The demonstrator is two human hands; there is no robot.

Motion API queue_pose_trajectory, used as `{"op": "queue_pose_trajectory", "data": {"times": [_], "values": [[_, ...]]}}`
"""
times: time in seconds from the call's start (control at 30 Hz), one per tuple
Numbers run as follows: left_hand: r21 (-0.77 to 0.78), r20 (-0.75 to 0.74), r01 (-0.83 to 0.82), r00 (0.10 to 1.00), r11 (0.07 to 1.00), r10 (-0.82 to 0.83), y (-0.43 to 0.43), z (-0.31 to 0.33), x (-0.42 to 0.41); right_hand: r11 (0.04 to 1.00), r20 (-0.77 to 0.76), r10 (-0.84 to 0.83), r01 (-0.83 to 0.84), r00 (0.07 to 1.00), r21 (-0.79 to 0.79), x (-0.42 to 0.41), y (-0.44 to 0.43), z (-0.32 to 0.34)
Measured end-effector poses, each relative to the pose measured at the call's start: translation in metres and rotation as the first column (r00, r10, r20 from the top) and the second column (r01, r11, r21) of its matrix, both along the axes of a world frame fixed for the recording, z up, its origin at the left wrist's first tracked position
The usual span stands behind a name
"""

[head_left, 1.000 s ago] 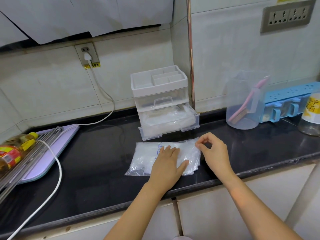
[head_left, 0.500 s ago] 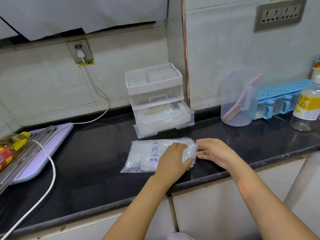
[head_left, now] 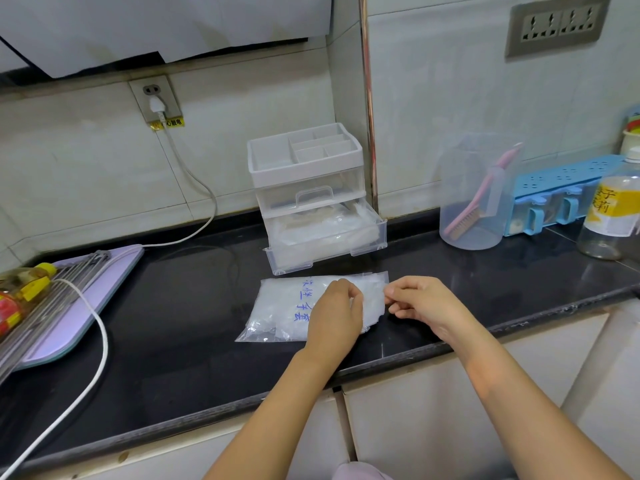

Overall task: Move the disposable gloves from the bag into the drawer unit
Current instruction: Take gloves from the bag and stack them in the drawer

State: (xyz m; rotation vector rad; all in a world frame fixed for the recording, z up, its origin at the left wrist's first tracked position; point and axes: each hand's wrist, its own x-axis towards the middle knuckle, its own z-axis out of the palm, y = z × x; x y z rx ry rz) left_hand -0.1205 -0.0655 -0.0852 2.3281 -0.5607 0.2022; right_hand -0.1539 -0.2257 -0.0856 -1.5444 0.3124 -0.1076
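Head view: left hand (head_left: 334, 315) is pressing the bag (head_left: 277, 311) of gloves flat on the counter (head_left: 173, 306); right hand (head_left: 420, 303) is pinching the bag's open edge, just before the drawer unit (head_left: 311, 202).

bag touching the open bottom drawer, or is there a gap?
Apart. The head view shows a strip of black countertop between the bag and the front of the open bottom drawer.

The worktop (head_left: 173, 306) is black, glossy and smooth. The bag (head_left: 277, 313) is thin clear plastic, crinkled. The drawer unit (head_left: 311, 188) is hard transparent plastic.
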Motion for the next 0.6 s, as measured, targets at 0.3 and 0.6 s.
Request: {"op": "queue_pose_trajectory", "data": {"times": [0.3,0.6], "values": [[-0.044,0.014,-0.001,1.0,0.999,0.002,0.0,-0.001,-0.004,0.974,-0.071,-0.2,0.191,0.977,-0.12,0.023,-0.01,0.007],[0.068,0.045,0.153,0.987,0.986,-0.156,-0.007,0.003,0.009,0.903,-0.023,-0.155,0.133,0.988,-0.409,0.037,-0.005,0.009]]}}
